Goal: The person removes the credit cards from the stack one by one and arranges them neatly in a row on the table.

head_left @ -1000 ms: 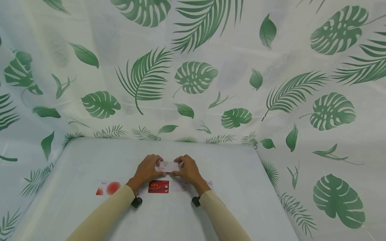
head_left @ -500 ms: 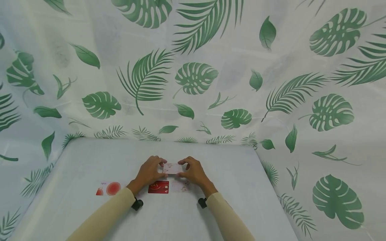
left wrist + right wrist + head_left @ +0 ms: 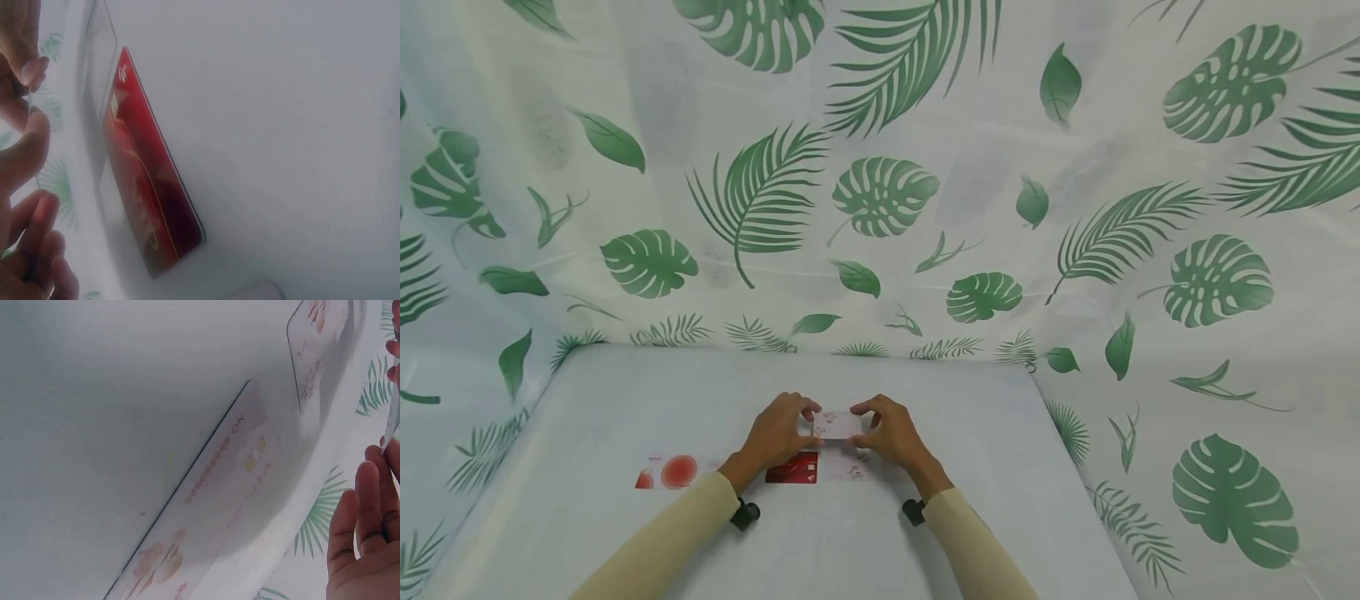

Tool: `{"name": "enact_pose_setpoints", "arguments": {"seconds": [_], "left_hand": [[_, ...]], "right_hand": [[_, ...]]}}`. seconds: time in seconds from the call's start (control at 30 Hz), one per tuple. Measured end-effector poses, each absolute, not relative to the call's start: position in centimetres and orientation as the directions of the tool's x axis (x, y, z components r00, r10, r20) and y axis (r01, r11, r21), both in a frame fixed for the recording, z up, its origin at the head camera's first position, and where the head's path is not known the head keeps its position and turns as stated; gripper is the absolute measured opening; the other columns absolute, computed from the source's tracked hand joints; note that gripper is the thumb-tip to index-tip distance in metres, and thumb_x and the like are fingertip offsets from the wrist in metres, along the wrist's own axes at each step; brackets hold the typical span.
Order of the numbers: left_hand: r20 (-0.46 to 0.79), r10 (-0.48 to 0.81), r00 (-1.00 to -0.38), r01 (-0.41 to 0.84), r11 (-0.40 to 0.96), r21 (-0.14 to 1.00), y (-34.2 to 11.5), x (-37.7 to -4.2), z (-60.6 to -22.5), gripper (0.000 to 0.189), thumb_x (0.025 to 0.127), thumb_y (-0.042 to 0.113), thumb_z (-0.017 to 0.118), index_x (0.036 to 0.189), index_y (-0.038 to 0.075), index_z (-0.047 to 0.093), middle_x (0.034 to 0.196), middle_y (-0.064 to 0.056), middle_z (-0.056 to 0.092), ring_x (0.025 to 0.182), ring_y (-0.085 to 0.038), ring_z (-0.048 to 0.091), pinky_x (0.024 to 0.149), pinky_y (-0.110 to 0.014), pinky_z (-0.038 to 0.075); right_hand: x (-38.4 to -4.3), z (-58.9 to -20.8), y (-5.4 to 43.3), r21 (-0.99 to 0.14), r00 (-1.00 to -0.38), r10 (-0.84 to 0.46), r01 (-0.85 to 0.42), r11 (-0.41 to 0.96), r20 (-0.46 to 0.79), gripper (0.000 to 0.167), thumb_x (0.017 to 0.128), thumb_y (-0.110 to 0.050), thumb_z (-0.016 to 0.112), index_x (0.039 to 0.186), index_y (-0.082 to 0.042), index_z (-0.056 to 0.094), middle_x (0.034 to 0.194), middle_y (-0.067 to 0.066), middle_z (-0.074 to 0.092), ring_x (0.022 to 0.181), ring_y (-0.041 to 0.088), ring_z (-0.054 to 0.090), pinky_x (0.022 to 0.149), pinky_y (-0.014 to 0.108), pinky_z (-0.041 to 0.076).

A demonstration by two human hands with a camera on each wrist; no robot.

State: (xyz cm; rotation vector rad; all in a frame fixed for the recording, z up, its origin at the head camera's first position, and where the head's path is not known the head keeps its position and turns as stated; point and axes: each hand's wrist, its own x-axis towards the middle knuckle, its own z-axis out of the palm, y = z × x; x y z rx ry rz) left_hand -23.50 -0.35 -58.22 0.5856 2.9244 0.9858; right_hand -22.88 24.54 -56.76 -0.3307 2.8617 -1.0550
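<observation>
Both hands hold one pale flowered card (image 3: 837, 425) above the white table. My left hand (image 3: 773, 432) pinches its left end between thumb and fingers, and my right hand (image 3: 892, 433) pinches its right end. From the left wrist the card shows almost edge-on. Beneath the left hand lies a red VIP card (image 3: 792, 471), partly covered by it in the head view. Beside that, a pale flowered card (image 3: 846, 467) lies flat below the held one. A pale numbered VIP card (image 3: 231, 469) lies on the table in the right wrist view; the right forearm hides it from the head.
Farther left on the white table (image 3: 625, 392), a white card with red circles (image 3: 677, 472) lies in the same row. A leaf-printed sheet (image 3: 880, 200) hangs behind the table and at its sides. A black wrist camera (image 3: 746, 514) sits on the left wrist.
Both hands have shifted right and slightly toward me, carrying the flowered card with them. My right forearm now covers the card at the right end of the row. The cards on the table stay put.
</observation>
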Motion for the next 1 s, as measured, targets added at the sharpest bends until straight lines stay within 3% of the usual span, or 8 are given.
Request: {"name": "enact_pose_setpoints", "arguments": {"seconds": [0.63,1.0], "left_hand": [[0.163,0.371,-0.914,0.387,0.683,0.619,0.9,-22.4,-57.7,0.056,0.078,0.034,0.096,0.126,0.017,0.071,0.102,0.001,0.069,0.097,-0.013,0.055,0.09,-0.039,0.054],[0.175,0.375,-0.91,0.398,0.681,0.615,1.7,-21.7,-57.6,0.055,0.078,0.032,0.096,0.125,0.018,0.071,0.099,0.001,0.068,0.095,-0.011,0.054,0.088,-0.038,0.054]], "right_hand": [[-21.0,-56.4,25.9,-0.613,-0.974,-0.215,-0.21,0.762,0.066,0.056,0.075,-0.031,0.098,0.125,-0.021,0.077,0.114,-0.003,0.068,0.101,0.022,0.064,0.08,0.028,0.049],[-20.2,-56.5,26.6,-0.594,-0.969,-0.227,-0.242,0.767,0.102,0.056,0.073,-0.029,0.099,0.124,-0.019,0.078,0.111,-0.002,0.07,0.094,0.015,0.061,0.078,0.026,0.049]]}}
